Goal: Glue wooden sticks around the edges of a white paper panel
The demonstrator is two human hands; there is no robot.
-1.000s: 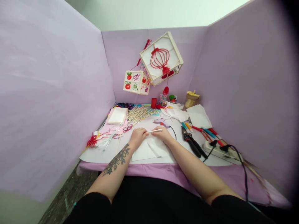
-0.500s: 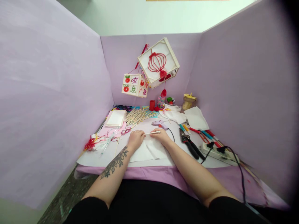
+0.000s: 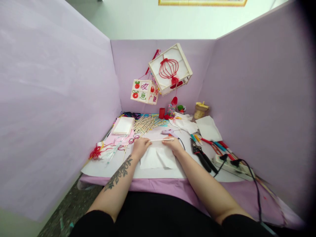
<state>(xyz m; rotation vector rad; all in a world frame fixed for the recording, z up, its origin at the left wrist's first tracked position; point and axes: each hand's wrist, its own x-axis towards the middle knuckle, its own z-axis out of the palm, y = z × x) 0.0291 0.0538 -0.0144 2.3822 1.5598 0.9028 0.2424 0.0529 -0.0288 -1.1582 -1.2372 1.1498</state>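
Note:
A thin white strip or rolled edge (image 3: pixel 158 140) runs between my two hands above the table's middle. My left hand (image 3: pixel 141 147) is closed on its left end, and my right hand (image 3: pixel 172 145) pinches it near the right end. Below it, creased white paper (image 3: pixel 153 159) lies between my forearms; whether the strip belongs to this paper I cannot tell. Just beyond my right hand lies a lilac glue gun (image 3: pixel 168 132).
Black-handled pruning shears (image 3: pixel 202 156) and a power strip (image 3: pixel 233 167) with cables lie right. Bamboo sticks (image 3: pixel 145 125) are piled behind my left hand. Two decorated lanterns (image 3: pixel 170 69) (image 3: pixel 144 92) hang at the back. Red yarn (image 3: pixel 95 152) lies left.
My hands have moved slightly apart, and more of the white strip shows between them. The whole view has shifted a little.

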